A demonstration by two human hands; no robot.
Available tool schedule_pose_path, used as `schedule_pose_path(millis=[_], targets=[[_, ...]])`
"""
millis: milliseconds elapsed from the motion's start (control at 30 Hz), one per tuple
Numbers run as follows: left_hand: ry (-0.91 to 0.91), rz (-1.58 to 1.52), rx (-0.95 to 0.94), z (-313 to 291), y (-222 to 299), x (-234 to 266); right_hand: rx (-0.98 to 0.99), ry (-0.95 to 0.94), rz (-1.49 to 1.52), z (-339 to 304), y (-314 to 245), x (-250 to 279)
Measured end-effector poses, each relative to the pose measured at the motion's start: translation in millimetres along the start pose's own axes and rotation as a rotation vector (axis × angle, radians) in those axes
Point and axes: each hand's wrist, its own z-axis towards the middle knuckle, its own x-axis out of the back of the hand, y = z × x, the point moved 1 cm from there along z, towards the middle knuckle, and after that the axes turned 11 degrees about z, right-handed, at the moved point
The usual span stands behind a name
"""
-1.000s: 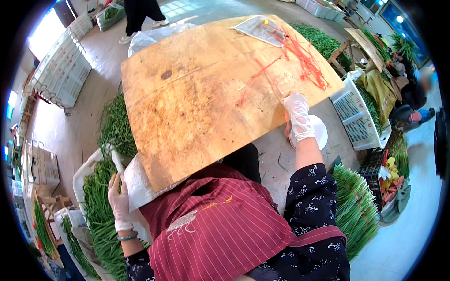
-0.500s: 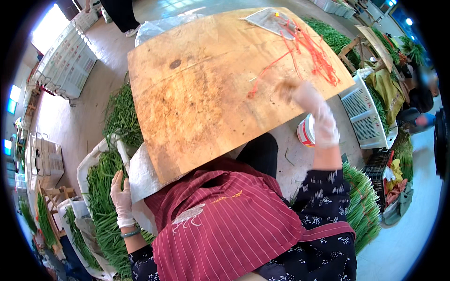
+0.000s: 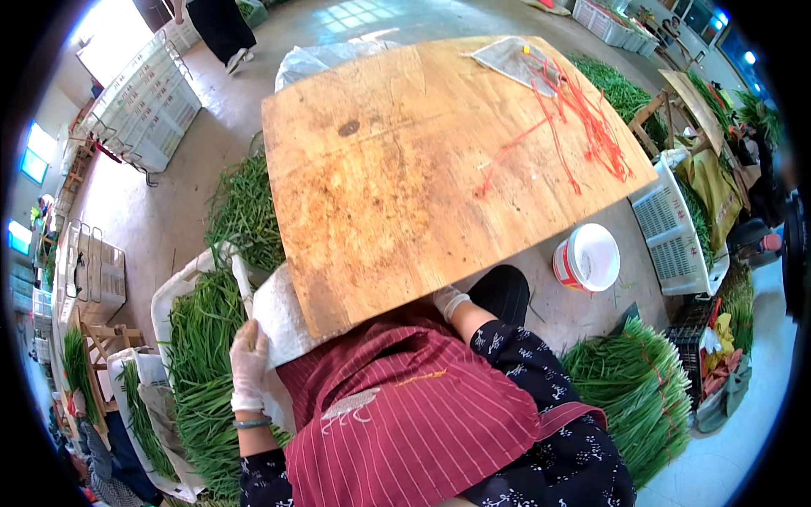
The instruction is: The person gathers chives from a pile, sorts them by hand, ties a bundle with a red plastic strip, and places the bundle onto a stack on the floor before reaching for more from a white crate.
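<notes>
L hand (image 3: 247,372) at R edge of white crate (image 3: 160,311) w/ green stalks (image 3: 203,355) inside; grip unclear. R hand (image 3: 448,302) partly under bench (image 3: 372,203), fingers hidden, can't tell state. White bucket (image 3: 565,264) to R. Red strings (image 3: 601,139) on bench's far R.

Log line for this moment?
left hand: at white crate of greens | right hand: partly hidden by wooden board | on board: red strings, mesh piece | white bucket: on floor

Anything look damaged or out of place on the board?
The wooden board looks worn: its left half has a blotchy, discoloured patch, unlike the smoother wood elsewhere. Red strings lie tangled at its right.
</notes>
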Motion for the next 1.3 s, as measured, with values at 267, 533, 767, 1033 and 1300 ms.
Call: schedule_pose_path(millis=[267, 533, 767, 1033, 1300], targets=[[-0.123, -0.043, 0.043, -10.5, -13.6, -19.5, -0.304, 0.332, 0.6, 7.9, 32.5, 29.9], [-0.26, -0.244, 0.143, -8.6, -21.5, -29.9, -0.578, 0.928, 1.524, 33.5, 35.0, 5.5], [-0.224, -0.24, 0.136, -5.3, -38.4, -38.1, -0.542, 1.275, 1.878, 34.4, 99.9, 72.7], [-0.22, -0.189, 0.031, -7.6, -0.9, -17.3, -0.395, 0.77, 1.404, -120.6, 12.3, 173.6], [-0.484, -0.318, 0.195, -13.9, -41.9, -1.0, -0.742, -0.126, -0.313, -219.9, -38.1, 232.8]])
